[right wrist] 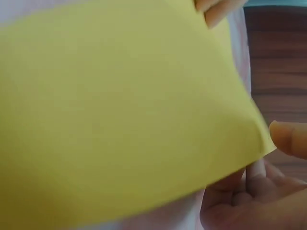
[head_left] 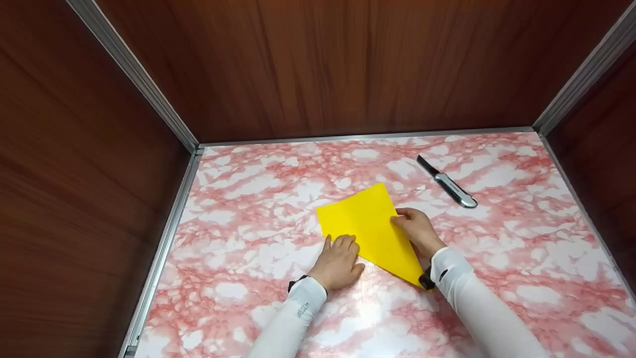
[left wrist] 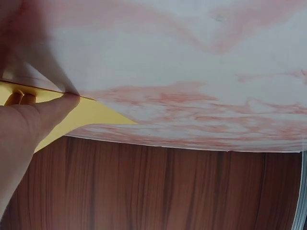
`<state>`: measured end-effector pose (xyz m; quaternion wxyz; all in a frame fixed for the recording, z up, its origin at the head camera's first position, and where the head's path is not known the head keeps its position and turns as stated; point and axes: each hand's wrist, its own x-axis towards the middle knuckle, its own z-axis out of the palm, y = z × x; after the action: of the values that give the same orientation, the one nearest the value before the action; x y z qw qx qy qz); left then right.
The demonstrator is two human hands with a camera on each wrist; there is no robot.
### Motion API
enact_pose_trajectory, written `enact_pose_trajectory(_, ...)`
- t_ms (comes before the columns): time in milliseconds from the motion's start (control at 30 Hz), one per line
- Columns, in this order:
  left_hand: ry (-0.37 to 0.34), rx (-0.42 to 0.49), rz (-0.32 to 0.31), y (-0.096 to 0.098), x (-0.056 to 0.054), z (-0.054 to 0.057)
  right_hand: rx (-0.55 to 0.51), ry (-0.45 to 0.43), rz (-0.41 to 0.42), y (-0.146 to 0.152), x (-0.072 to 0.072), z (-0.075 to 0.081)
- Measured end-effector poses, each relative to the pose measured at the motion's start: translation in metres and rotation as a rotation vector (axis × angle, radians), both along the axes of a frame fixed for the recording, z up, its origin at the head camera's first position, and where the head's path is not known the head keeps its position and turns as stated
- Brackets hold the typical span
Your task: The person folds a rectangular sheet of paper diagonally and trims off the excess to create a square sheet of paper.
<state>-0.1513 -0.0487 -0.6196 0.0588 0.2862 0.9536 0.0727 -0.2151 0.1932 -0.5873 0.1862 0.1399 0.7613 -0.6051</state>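
L hand is resting loosely, fingers gripping nothing, on near-L edge of yellow paper, prob. steadying it on the table. R hand is pinching paper's R edge, thumb on top, prob. for control; farther R, a knife is lying apart, seemingly out of the way.

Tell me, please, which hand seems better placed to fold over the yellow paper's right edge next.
Probably the right hand: it pinches the yellow paper at that edge, whereas the left hand rests on the near edge, farther left, where it could steady the paper.
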Motion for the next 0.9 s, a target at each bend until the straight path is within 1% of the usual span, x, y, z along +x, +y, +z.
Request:
enact_pose_trajectory(33, -0.001, 0.004, 0.000, 0.000, 0.000, 0.000, 0.005, 0.009, 0.006, 0.001, -0.002, -0.001)
enact_pose_trajectory(167, -0.019, 0.044, 0.004, -0.002, 0.000, -0.002, 0.001, -0.011, 0.020, 0.005, -0.008, -0.001)
enact_pose_trajectory(233, -0.032, 0.073, 0.013, -0.005, 0.000, -0.005, 0.008, -0.012, 0.034, 0.007, -0.009, -0.001)
enact_pose_trajectory(300, -0.039, 0.117, 0.031, -0.008, -0.001, -0.009, 0.023, 0.008, 0.049, 0.008, -0.008, 0.000)
enact_pose_trajectory(367, -0.040, 0.168, 0.066, -0.013, -0.001, -0.011, 0.049, 0.046, 0.056, 0.008, -0.005, 0.002)
enact_pose_trajectory(400, -0.040, 0.203, 0.093, -0.015, -0.001, -0.012, 0.061, 0.072, 0.062, 0.009, -0.004, 0.003)
enact_pose_trajectory(467, -0.051, 0.305, 0.173, -0.020, -0.002, -0.012, 0.071, 0.122, 0.062, 0.010, -0.001, 0.007)
enact_pose_trajectory(533, -0.102, 0.446, 0.278, -0.025, -0.004, -0.009, 0.077, 0.171, 0.052, 0.012, 0.001, 0.013)
enact_pose_trajectory(600, -0.193, 0.650, 0.389, -0.028, -0.007, -0.004, 0.054, 0.209, 0.040, 0.015, 0.004, 0.020)
enact_pose_trajectory(667, -0.325, 0.891, 0.491, -0.030, -0.011, 0.004, 0.028, 0.236, 0.031, 0.018, 0.007, 0.029)
enact_pose_trajectory(733, -0.473, 1.147, 0.561, -0.031, -0.015, 0.014, 0.002, 0.251, 0.026, 0.020, 0.010, 0.039)
enact_pose_trajectory(767, -0.542, 1.270, 0.579, -0.031, -0.018, 0.018, -0.014, 0.258, 0.024, 0.021, 0.011, 0.044)
enact_pose_trajectory(833, -0.668, 1.475, 0.587, -0.032, -0.022, 0.027, -0.043, 0.268, 0.021, 0.021, 0.015, 0.052)
enact_pose_trajectory(867, -0.715, 1.550, 0.575, -0.032, -0.023, 0.031, -0.058, 0.273, 0.017, 0.021, 0.016, 0.057)
enact_pose_trajectory(900, -0.750, 1.606, 0.556, -0.032, -0.024, 0.036, -0.072, 0.277, 0.014, 0.021, 0.018, 0.061)
